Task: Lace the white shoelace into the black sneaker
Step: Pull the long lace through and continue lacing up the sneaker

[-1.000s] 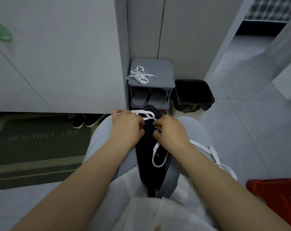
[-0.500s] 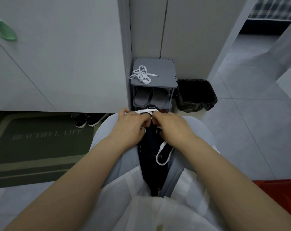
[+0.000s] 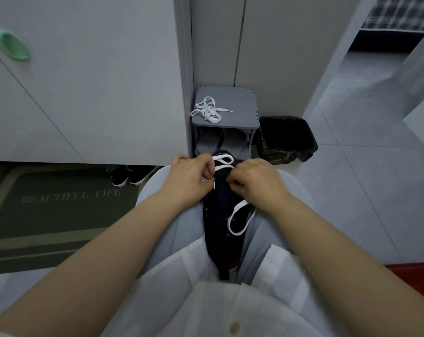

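Note:
The black sneaker (image 3: 220, 215) lies between my knees on my lap, toe pointing away from me. A white shoelace (image 3: 237, 220) runs across its toe end and hangs in a loop on its right side. My left hand (image 3: 194, 176) pinches the lace at the sneaker's left edge, fingers curled. My right hand (image 3: 254, 181) grips the lace on the right edge, knuckles up. The eyelets under my fingers are hidden.
A grey shoe rack (image 3: 226, 103) stands ahead with a second tangled white lace (image 3: 208, 113) on top and slippers below. A black bin (image 3: 286, 137) sits to its right. Dark shoes (image 3: 130, 176) and a green mat (image 3: 60, 205) lie left. A red stool (image 3: 415, 276) is at right.
Both hands have drawn closer together near the sneaker's toe end. The long stretch of lace trailing over my right thigh a second ago is now a short loop beside the shoe.

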The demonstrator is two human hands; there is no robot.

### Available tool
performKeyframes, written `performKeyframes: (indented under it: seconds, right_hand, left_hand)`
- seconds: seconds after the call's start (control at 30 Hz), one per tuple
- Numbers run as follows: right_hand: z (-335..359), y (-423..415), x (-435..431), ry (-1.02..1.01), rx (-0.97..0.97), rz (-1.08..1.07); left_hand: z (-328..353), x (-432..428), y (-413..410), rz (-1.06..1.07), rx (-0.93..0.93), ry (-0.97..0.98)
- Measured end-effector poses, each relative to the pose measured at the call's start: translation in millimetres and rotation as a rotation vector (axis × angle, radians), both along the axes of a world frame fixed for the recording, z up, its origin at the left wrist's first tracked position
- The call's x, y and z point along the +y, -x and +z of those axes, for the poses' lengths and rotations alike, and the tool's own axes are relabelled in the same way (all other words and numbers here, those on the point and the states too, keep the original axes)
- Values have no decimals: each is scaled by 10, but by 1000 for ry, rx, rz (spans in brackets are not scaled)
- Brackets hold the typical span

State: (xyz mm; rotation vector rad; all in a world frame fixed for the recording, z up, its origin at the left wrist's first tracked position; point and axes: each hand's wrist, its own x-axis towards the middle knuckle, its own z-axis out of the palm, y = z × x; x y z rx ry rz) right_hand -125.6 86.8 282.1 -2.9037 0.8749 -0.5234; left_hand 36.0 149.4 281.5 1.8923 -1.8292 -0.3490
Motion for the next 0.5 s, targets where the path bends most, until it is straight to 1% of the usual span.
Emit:
performKeyframes:
  seconds: [0.13,0.2,0.23,0.3,0.33,0.37,0.4,0.5]
  right_hand:
    - [-42,19,2,41,-74,27]
    - [33,6,40,-45,-191,-9]
    - [109,-14,70,-167,-306,-46]
    - [303,-88,119,-525,-579,-84]
    - [380,-119,131,-635,-687,-73]
    - [422,-147,128,-658,-714,-66]
    - [435,-171,123,-648,-662,-55]
    - [275,-244,140,-540,-282,-103]
  left_hand:
    - [2,-59,-17,-50,49,-20]
    - [16,-63,-44,-59,112,-46]
    - [28,-59,-58,-45,151,-58]
    - [67,-54,-81,1,234,-71]
    - [92,-63,-91,20,274,-68]
    - [120,-81,-102,29,310,-62]
    - [149,-100,-113,31,337,-60]
    - [188,-142,-142,32,367,-89]
